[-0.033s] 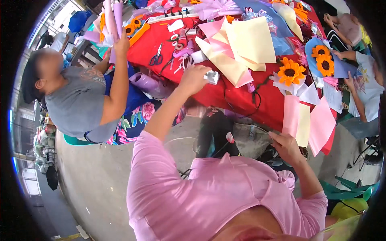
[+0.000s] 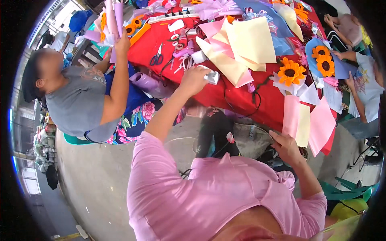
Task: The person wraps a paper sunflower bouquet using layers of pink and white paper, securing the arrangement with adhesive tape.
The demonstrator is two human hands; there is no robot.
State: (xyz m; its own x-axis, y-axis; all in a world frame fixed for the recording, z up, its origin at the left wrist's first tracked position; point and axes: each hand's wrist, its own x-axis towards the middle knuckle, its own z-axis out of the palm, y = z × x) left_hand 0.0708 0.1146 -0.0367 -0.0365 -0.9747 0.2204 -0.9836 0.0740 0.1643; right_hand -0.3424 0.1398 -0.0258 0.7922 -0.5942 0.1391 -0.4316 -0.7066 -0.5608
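At the near edge of the red-covered table, my left hand (image 2: 194, 80) is closed round a small white-and-grey blocky thing (image 2: 212, 76). Its exact kind is unclear. A white roll (image 2: 198, 57) lies just beyond these fingers, beside a big fan of cream and pink wrapping sheets (image 2: 251, 42). Lower and to the right, my right hand (image 2: 286, 148) has its fingers closed in a pinch, close to rolled pink and cream sheets (image 2: 304, 114). A thin pale cord (image 2: 253, 127) runs toward these fingertips; whether they grip it is hidden.
Scissors (image 2: 157, 56), a purple glue gun (image 2: 184, 51) and tape rolls lie on the red cloth (image 2: 140, 48). An orange felt sunflower (image 2: 290, 72) sits at the right. A person in grey (image 2: 80, 96) holds a bouquet at left; another person (image 2: 368, 76) holds a blue-wrapped one.
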